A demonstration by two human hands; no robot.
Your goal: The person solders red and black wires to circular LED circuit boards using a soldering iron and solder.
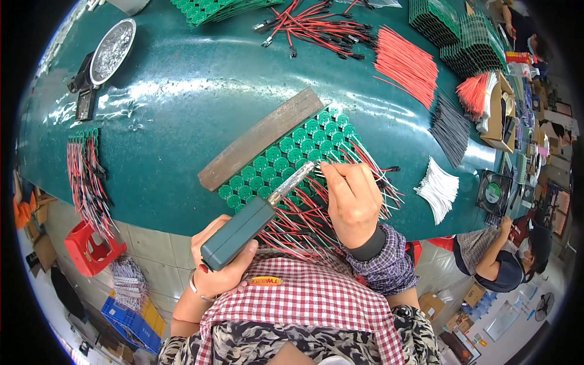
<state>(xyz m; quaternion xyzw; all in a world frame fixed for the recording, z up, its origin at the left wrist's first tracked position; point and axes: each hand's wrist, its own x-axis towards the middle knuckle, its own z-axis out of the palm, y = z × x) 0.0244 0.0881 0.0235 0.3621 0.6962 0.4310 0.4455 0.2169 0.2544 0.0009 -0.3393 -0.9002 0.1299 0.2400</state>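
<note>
Head view: a dark green worktop (182, 103) is seen from above, with the person's forearms coming in from the near edge. A soldering iron (255, 216) with a grey-green handle and a metal barrel is gripped by the left hand (222, 255), the fingers clenched around the handle's near end. Its tip is laid against a row of small round green circuit boards (286, 155), which are arranged in a slanted block near the middle of the worktop. The right hand (353, 198) is placed just right of the tip, its fingers pinched on a thin wire at the boards' near edge. Red and white wire leads (304, 225) are fanned out from the boards toward the person. A long flat metal bar (261, 139) is set along the far left side of the block, touching it.

At the far left a round metal dish (112, 50) is seen. Near the left edge a second bunch of wired boards (85, 164) is laid. At the far right, bundles of cut red wires (407, 64), black wires (451, 128) and white wires (439, 187) are spread out, well apart from the hands. Another person (499, 255) is seated beyond the right edge.
</note>
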